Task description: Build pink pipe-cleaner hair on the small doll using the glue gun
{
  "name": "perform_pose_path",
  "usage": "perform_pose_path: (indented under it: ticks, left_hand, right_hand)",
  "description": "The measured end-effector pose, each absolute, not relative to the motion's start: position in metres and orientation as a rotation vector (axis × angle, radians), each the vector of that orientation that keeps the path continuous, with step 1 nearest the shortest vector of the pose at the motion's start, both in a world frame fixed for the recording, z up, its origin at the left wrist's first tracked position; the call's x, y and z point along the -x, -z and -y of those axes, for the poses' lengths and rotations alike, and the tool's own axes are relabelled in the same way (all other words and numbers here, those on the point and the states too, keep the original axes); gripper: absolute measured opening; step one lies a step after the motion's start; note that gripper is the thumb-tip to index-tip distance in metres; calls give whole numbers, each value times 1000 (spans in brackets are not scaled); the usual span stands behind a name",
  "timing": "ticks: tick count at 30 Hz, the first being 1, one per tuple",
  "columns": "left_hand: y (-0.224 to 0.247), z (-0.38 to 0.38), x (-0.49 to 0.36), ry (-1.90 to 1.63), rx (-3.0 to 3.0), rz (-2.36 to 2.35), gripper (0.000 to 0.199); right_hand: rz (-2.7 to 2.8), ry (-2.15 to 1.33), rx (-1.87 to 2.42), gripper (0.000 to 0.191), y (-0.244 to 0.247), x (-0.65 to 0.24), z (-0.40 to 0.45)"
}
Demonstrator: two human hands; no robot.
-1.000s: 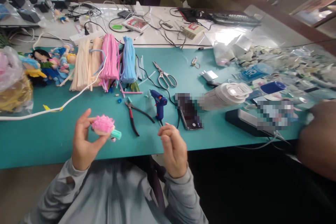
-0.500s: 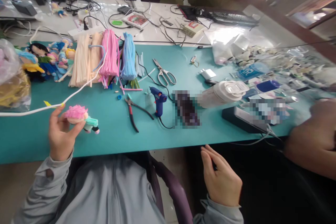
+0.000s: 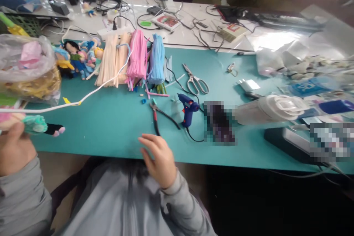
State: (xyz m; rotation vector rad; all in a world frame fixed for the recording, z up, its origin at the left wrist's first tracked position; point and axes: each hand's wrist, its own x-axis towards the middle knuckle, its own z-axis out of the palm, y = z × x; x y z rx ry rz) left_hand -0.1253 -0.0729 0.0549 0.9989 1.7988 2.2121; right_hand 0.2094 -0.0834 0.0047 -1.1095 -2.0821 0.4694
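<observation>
At the left edge of the head view, my left hand point(image 3: 16, 151) grips a small fuzzy doll point(image 3: 35, 124) with a green body, black legs and pink feet; its pink top is cut off by the frame. My right hand point(image 3: 159, 158) is over the front edge of the green mat point(image 3: 94, 129), fingers apart and holding nothing. Just beyond it lie pliers point(image 3: 155, 116) with red and black handles, spread open. A blue glue gun point(image 3: 188, 110) rests to their right, and scissors point(image 3: 195, 81) lie behind it.
Bundles of beige point(image 3: 107, 61), pink point(image 3: 137, 55) and blue stems point(image 3: 156, 59) lie at the back, beside several dolls point(image 3: 79, 57). A plastic bag point(image 3: 30, 70) sits far left. A white bottle point(image 3: 268, 110) and a black box point(image 3: 290, 143) are at right. A white cable point(image 3: 96, 89) crosses the left.
The view has swung right. My left hand with the doll has moved to the left edge. My right hand has come leftward over the mat's edge, near the pliers. The other person's arm has left view.
</observation>
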Motion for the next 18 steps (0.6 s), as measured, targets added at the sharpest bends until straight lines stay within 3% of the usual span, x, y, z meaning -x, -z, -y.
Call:
perform_pose_path:
  ticks: [10,15,18]
  left_hand:
    - [-49,84,134,-2460,-813,-1681,30]
    - [-44,88,139,-2466,-725,-1695,33]
    - [-43,89,140,-2410,-757,-1731,33]
  right_hand:
    - [2749,-540,828,31,6,-76,51]
    - [2936,-453,701,32,5,-61,32]
    - [2976,-424,553,43,7,-69,28]
